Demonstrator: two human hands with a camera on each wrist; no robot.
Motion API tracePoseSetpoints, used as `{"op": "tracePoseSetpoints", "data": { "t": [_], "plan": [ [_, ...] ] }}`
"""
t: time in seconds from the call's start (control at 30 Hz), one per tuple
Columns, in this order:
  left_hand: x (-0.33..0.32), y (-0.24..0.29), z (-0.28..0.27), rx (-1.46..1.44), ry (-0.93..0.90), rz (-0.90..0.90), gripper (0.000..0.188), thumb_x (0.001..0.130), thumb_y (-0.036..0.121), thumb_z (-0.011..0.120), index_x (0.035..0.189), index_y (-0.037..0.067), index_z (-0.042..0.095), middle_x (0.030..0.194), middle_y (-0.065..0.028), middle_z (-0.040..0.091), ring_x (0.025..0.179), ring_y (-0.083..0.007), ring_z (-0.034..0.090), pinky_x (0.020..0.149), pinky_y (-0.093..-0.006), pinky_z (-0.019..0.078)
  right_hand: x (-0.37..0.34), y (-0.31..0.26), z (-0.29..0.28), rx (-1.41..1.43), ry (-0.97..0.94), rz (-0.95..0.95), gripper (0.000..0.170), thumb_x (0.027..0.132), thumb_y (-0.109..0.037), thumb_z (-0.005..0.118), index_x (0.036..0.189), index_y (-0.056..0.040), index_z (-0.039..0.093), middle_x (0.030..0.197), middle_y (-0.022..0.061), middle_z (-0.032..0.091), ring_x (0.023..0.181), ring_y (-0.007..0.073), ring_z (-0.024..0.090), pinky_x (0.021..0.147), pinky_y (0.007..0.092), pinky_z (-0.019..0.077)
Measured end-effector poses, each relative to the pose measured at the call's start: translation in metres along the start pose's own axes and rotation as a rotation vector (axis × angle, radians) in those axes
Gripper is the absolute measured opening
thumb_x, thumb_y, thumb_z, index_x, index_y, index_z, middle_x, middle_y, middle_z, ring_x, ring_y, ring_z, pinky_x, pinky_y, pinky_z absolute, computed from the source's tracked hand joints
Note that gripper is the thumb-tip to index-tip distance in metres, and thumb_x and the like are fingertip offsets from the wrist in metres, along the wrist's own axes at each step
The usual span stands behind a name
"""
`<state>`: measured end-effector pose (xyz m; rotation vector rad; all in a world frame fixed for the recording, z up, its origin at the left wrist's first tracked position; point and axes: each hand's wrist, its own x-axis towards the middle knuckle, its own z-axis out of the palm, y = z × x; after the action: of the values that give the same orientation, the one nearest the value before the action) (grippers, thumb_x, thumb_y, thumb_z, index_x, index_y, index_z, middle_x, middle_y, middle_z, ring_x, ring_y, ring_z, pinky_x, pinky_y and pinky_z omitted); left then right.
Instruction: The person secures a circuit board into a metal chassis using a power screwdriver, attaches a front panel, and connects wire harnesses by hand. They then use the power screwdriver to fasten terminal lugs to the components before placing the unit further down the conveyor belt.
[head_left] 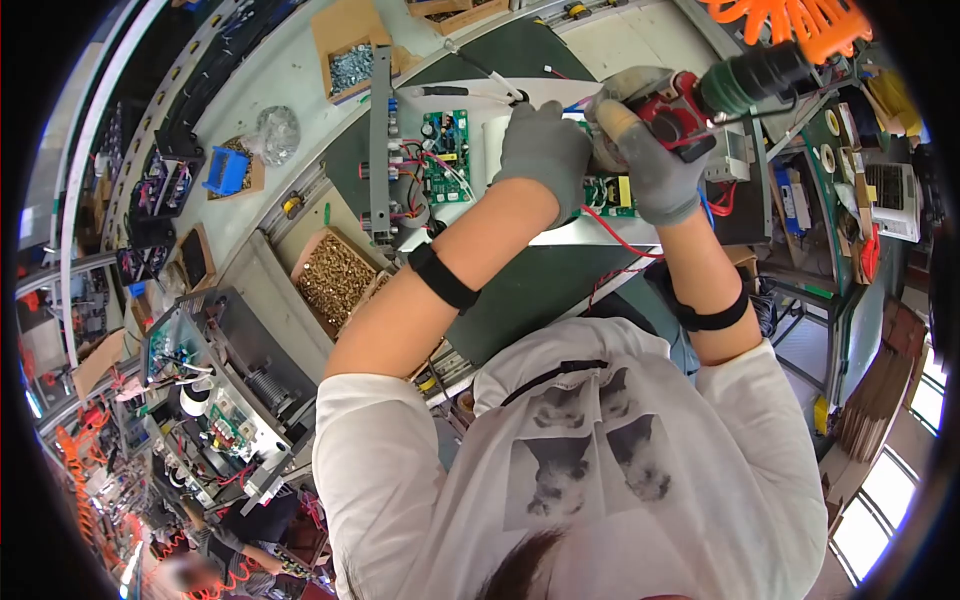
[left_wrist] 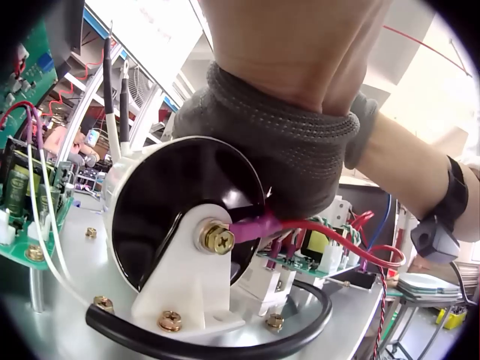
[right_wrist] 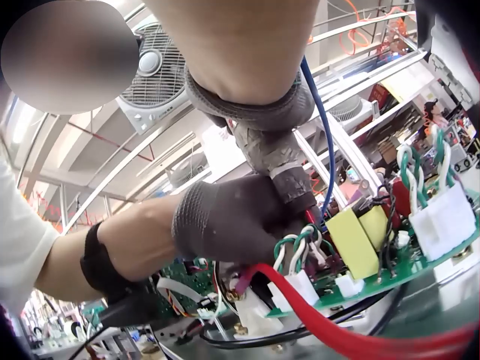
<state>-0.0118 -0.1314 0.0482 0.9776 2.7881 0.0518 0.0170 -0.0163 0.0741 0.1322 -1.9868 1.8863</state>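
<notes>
My right hand, in a grey glove, grips a red and black power driver. In the right wrist view the driver's taped nose points down beside my left hand. That gloved left hand is bent over the chassis, between a white cylinder with a black end and a green circuit board. Its fingertips are hidden, so I cannot tell what they hold. A bracket bolt fixes a purple-sleeved lug with a red wire to the cylinder's end.
Another circuit board sits on the chassis left of the cylinder. An orange coiled hose hangs at upper right. Boxes of brass screws and silver fasteners stand to the left, near a blue bin. Another open unit stands lower left.
</notes>
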Motion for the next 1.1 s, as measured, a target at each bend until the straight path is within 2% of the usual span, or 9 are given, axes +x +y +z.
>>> {"op": "tracePoseSetpoints", "data": {
  "t": [0.03, 0.13, 0.33, 0.67, 0.8, 0.87, 0.93, 0.97, 1.1],
  "plan": [
    [0.000, -0.001, -0.001, -0.008, -0.011, 0.012, 0.013, 0.071, 0.018, 0.064, 0.081, 0.015, 0.072, 0.088, -0.0031, 0.066, 0.103, -0.0198, 0.053, 0.083, -0.0349, 0.0391, -0.002, -0.010, 0.004, 0.085, 0.034, 0.094, 0.021, 0.070, 0.002, 0.070, 0.088, -0.0017, 0.061, 0.077, 0.0031, 0.062, 0.066, 0.0089, 0.057, 0.060, 0.0231, 0.0476],
    [-0.004, -0.004, 0.001, -0.008, 0.061, 0.045, 0.018, 0.074, 0.018, 0.060, 0.088, 0.011, 0.068, 0.094, -0.0064, 0.063, 0.102, -0.0227, 0.054, 0.082, -0.0374, 0.0412, 0.000, -0.006, 0.004, 0.007, 0.005, -0.038, 0.020, 0.070, 0.002, 0.071, 0.087, -0.0018, 0.061, 0.078, 0.0037, 0.062, 0.065, 0.0083, 0.056, 0.058, 0.0225, 0.0468],
    [-0.006, -0.007, -0.002, -0.047, 0.018, 0.052, 0.017, 0.075, 0.017, 0.059, 0.089, 0.014, 0.068, 0.096, -0.0037, 0.063, 0.102, -0.0227, 0.052, 0.084, -0.0390, 0.0401, 0.004, -0.001, 0.006, 0.166, -0.027, 0.023, 0.012, 0.071, 0.003, 0.066, 0.079, -0.0014, 0.059, 0.064, 0.0003, 0.056, 0.051, 0.0069, 0.050, 0.046, 0.0210, 0.0392],
    [-0.006, -0.009, 0.000, -0.048, 0.052, 0.052, 0.013, 0.074, 0.021, 0.061, 0.080, 0.013, 0.070, 0.099, -0.0044, 0.063, 0.102, -0.0221, 0.052, 0.084, -0.0387, 0.0401, -0.002, 0.003, 0.007, 0.253, -0.021, 0.059, 0.023, 0.071, 0.007, 0.064, 0.090, -0.0015, 0.056, 0.078, 0.0074, 0.060, 0.061, 0.0118, 0.056, 0.051, 0.0244, 0.0449],
    [-0.027, -0.008, -0.005, -0.384, 0.184, -0.089, 0.021, 0.073, 0.010, 0.055, 0.091, 0.008, 0.067, 0.106, -0.0096, 0.060, 0.098, -0.0249, 0.054, 0.083, -0.0351, 0.0414, -0.005, -0.008, 0.002, 0.292, 0.026, 0.146, 0.027, 0.070, 0.007, 0.066, 0.094, 0.0004, 0.056, 0.080, 0.0090, 0.061, 0.070, 0.0136, 0.059, 0.059, 0.0256, 0.0482],
    [-0.034, -0.007, 0.026, -1.121, 0.726, -0.189, 0.031, 0.074, 0.002, 0.051, 0.102, 0.005, 0.064, 0.105, -0.0075, 0.060, 0.096, -0.0199, 0.054, 0.084, -0.0311, 0.0422, -0.004, -0.023, 0.002, 0.358, 0.098, -0.060, 0.023, 0.071, 0.006, 0.064, 0.092, 0.0001, 0.056, 0.078, 0.0104, 0.062, 0.070, 0.0170, 0.061, 0.060, 0.0281, 0.0492],
    [-0.057, -0.008, 0.022, -1.722, 0.426, -0.337, 0.035, 0.079, -0.004, 0.046, 0.112, 0.001, 0.059, 0.106, -0.0050, 0.058, 0.094, -0.0136, 0.055, 0.084, -0.0267, 0.0430, -0.001, -0.034, -0.015, 0.457, 0.091, -0.126, 0.020, 0.073, 0.002, 0.060, 0.093, -0.0009, 0.055, 0.080, 0.0125, 0.061, 0.070, 0.0219, 0.060, 0.063, 0.0331, 0.0491],
    [-0.067, -0.004, 0.018, -1.710, 0.346, -0.334, 0.033, 0.085, -0.005, 0.042, 0.115, -0.002, 0.056, 0.108, -0.0053, 0.057, 0.095, -0.0106, 0.055, 0.084, -0.0260, 0.0449, -0.001, -0.044, -0.020, 0.495, 0.077, -0.154, 0.020, 0.074, 0.001, 0.059, 0.094, -0.0016, 0.054, 0.081, 0.0130, 0.059, 0.071, 0.0235, 0.058, 0.065, 0.0353, 0.0485],
    [-0.083, 0.020, 0.033, -1.955, 0.468, -0.237, 0.034, 0.085, -0.010, 0.047, 0.117, -0.001, 0.049, 0.107, -0.0106, 0.057, 0.094, -0.0169, 0.059, 0.083, -0.0286, 0.0497, -0.016, -0.068, -0.036, 0.519, 0.084, -0.173, 0.024, 0.077, -0.003, 0.056, 0.100, -0.0041, 0.049, 0.081, 0.0123, 0.055, 0.075, 0.0251, 0.053, 0.070, 0.0387, 0.0456]
  ]
}}
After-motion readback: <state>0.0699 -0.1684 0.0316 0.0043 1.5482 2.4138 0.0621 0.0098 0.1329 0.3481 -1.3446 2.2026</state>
